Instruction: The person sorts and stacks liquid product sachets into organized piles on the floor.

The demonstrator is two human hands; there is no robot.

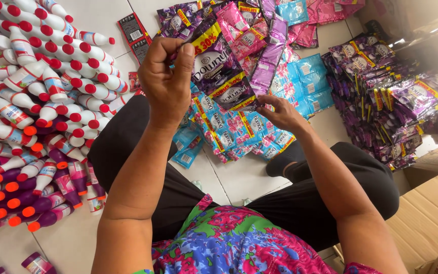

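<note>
My left hand (167, 81) pinches the top of a purple sachet strip (219, 71), my right hand (282, 114) grips its bottom; the strip seems light, limp, slippery, best held by its edges.

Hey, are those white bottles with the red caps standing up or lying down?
Lying down. The white bottles with red caps rest on their sides in a heap on the tiled floor, caps pointing mostly rightward.

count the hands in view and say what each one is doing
2. The left hand pinches the top of a strip of dark purple sachets; the right hand grips its lower end. No other hands show.
</note>
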